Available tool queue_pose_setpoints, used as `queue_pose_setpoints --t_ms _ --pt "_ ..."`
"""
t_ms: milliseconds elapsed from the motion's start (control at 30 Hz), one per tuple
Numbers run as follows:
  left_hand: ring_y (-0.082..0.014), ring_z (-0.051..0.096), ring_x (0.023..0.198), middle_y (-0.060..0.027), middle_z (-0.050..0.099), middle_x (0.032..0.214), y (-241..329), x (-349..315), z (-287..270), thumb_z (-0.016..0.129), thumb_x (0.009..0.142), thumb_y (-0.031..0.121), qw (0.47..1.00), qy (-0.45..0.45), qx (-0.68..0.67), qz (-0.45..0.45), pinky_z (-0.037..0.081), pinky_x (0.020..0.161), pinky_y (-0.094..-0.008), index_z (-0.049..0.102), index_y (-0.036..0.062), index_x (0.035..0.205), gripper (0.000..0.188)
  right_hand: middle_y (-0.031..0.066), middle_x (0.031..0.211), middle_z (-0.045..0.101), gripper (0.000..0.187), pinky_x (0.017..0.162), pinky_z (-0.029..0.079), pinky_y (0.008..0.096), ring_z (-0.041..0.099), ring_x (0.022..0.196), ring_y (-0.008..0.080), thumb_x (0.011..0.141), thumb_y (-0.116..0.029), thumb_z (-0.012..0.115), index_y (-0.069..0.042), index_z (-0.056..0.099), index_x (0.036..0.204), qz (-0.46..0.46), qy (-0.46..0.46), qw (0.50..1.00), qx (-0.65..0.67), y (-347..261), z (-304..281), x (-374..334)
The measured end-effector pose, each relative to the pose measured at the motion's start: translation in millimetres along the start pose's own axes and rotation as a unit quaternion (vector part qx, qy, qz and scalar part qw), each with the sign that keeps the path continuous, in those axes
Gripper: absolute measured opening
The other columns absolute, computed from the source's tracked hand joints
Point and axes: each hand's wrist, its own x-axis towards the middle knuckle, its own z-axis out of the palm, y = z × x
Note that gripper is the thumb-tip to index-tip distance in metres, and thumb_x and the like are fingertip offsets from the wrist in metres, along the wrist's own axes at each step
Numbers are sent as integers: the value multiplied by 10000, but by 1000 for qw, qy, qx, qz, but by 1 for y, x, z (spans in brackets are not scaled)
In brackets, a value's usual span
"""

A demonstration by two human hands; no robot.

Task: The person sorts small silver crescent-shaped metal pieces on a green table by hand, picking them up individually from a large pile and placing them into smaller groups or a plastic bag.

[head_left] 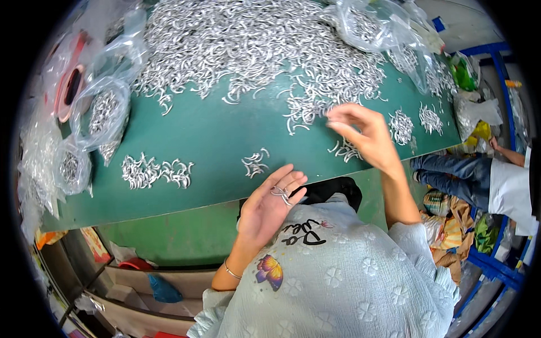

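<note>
The left hand point(269, 207) lies open, cupping a few metal hooks point(280, 193) — tilt it and they may slide off — while the right hand point(363, 132) pinches at the pile point(253, 45).

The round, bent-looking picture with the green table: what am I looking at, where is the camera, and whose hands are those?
No machine here: a person works with bare hands. The camera sits on their head and looks down through a very wide lens, so straight edges curve. The green table carries a big heap of small curved metal pieces, with little sorted clusters nearer the front edge. Clear plastic bags of the same pieces lie at the left. The left hand is open, palm up, with a few pieces resting on its fingers. The right hand reaches to the heap's edge, fingertips pinched. Another person sits at the far right.
</note>
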Motion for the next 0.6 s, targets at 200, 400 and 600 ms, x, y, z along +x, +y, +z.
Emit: queue_pose_setpoints --t_ms 200,400,600 --pt "-369 344 1323 -261 383 1382 -12 14 16 422 957 154 997 19 72 -19 302 1087 -449 288 -71 1385 502 57 830 626 83 645 427 265 532 692 140 795 -14 664 -4 653 877 45 193 951 -236 39 -82 -51" --pt "-359 362 1314 -260 381 1384 -20 22 25 420 971 183 992 53 112 -6 313 1082 -443 270 -60 1394 510 124 913 595 110 776 441 383 552 869 308 757 7 651 -8 633 864 -24 271 871 -410 70 -113 -63" --pt "-362 168 1404 -255 167 1501 -25 46 38 315 997 335 999 -27 -32 -22 200 1130 -469 224 -37 1425 575 109 922 611 135 716 462 316 579 787 226 791 27 628 11 630 925 -45 194 946 -254 25 -77 -64"
